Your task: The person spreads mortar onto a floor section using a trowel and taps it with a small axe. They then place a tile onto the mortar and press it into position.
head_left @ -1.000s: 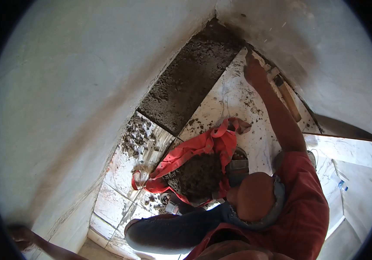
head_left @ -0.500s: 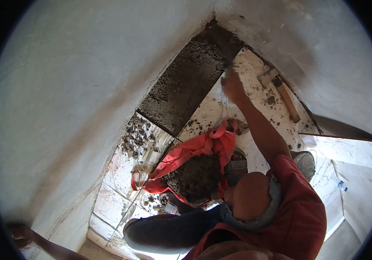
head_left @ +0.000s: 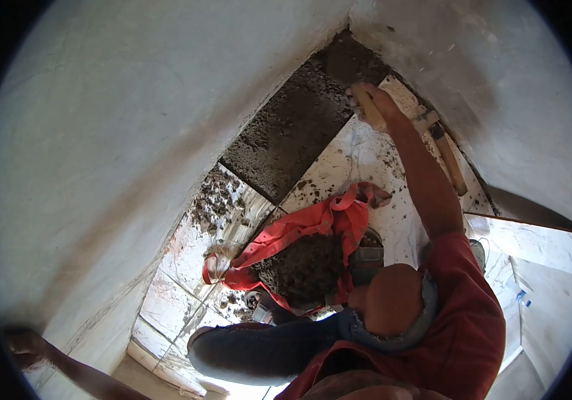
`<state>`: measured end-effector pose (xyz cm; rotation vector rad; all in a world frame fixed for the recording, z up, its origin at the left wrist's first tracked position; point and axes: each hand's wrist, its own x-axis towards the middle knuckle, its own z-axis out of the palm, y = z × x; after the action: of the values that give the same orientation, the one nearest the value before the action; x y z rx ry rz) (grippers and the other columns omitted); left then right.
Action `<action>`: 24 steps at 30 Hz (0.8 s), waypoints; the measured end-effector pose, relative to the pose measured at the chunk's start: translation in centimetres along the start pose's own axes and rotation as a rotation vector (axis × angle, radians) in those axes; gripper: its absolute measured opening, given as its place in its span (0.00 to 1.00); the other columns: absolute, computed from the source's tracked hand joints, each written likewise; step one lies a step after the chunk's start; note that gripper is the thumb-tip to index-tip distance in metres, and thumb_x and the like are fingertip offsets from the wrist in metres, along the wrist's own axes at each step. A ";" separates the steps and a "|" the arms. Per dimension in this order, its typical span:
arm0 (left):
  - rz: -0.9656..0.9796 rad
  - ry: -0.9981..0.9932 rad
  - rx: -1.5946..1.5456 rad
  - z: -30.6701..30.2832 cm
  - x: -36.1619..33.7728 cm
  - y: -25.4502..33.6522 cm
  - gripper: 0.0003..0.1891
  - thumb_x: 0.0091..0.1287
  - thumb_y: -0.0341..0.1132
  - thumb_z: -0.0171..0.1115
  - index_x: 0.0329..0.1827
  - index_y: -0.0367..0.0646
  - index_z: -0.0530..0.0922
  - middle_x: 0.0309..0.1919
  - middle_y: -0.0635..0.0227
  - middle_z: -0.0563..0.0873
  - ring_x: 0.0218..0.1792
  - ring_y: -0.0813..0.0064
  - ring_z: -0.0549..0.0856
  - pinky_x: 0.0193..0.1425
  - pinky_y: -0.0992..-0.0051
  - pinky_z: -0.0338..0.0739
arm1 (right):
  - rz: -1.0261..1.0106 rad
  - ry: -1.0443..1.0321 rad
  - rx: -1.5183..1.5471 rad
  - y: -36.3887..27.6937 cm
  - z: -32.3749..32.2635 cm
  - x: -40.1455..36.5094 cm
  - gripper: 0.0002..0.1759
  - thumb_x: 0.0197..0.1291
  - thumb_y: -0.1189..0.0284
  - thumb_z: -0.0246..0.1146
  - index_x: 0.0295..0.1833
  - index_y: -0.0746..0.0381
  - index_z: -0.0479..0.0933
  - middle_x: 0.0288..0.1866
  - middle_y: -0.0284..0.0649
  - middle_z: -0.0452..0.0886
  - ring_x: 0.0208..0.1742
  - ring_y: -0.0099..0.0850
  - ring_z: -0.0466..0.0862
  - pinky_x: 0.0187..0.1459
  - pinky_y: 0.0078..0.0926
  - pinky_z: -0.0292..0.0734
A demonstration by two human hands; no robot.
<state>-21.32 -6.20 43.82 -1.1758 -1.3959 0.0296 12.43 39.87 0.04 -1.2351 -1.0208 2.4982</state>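
Note:
My right hand (head_left: 381,105) grips the wooden handle of a trowel (head_left: 370,111). Its dark blade lies over the bed of grey mortar (head_left: 285,137) near the wall corner. Far to the lower left, my left hand (head_left: 25,348) is against the pale wall (head_left: 119,167), its fingers lost in shadow at the view's edge. Between my knees, a red cloth bag (head_left: 279,235) lies spread around a heap of dark mortar (head_left: 303,267).
A hammer (head_left: 447,157) with a wooden handle lies along the right wall. White marbled tiles (head_left: 339,163) border the mortar, strewn with crumbs. A loose tile (head_left: 529,243) stands farther right. A small clear cup (head_left: 261,313) sits beside the bag.
My right hand has turned and shifted slightly up and right, so the trowel handle now shows. My left hand has slid a little up and left along the wall. The view has shifted slightly.

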 end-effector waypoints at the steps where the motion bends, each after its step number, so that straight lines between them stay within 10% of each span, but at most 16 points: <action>1: -0.002 -0.002 -0.011 0.0 0.0 -0.2 0.26 0.72 0.44 0.35 0.62 0.29 0.61 0.68 0.43 0.53 0.69 0.49 0.51 0.67 0.48 0.40 | 0.024 -0.021 0.055 0.5 0.8 0.3 0.20 0.64 0.58 0.46 0.47 0.63 0.71 0.25 0.33 0.71 0.19 0.23 0.70 0.19 0.23 0.68; 9: 0.175 -0.013 0.007 0.1 1.0 -0.9 0.23 0.73 0.40 0.35 0.62 0.31 0.61 0.66 0.43 0.57 0.69 0.52 0.54 0.70 0.52 0.47 | 0.032 0.027 -0.268 5.5 5.4 -3.8 0.19 0.59 0.56 0.55 0.44 0.62 0.71 0.23 0.35 0.71 0.17 0.26 0.72 0.20 0.26 0.70; 13: 0.171 0.006 -0.012 0.2 0.6 -1.4 0.23 0.73 0.41 0.35 0.61 0.30 0.61 0.65 0.42 0.58 0.68 0.51 0.55 0.70 0.52 0.48 | -0.076 0.007 -0.893 8.1 4.7 -4.7 0.20 0.57 0.59 0.56 0.42 0.66 0.69 0.26 0.44 0.76 0.25 0.34 0.79 0.26 0.34 0.75; 16: 0.134 -0.024 0.050 -0.2 0.6 -0.8 0.23 0.73 0.41 0.35 0.61 0.31 0.61 0.65 0.43 0.58 0.68 0.51 0.55 0.70 0.52 0.48 | -0.607 -0.159 -1.584 9.8 5.3 -4.3 0.16 0.57 0.64 0.53 0.38 0.68 0.69 0.31 0.56 0.77 0.33 0.46 0.81 0.32 0.42 0.76; 24: 0.199 0.011 0.023 0.0 0.8 -1.2 0.22 0.73 0.40 0.35 0.63 0.33 0.61 0.66 0.46 0.58 0.69 0.55 0.55 0.71 0.54 0.48 | -0.533 -0.247 -1.938 4.7 4.7 1.2 0.13 0.54 0.68 0.52 0.29 0.67 0.77 0.29 0.52 0.80 0.34 0.47 0.82 0.36 0.44 0.78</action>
<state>-21.81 -6.26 45.21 -1.2901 -1.2615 0.1782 8.76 34.47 -1.82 -0.4377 -3.3283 0.6539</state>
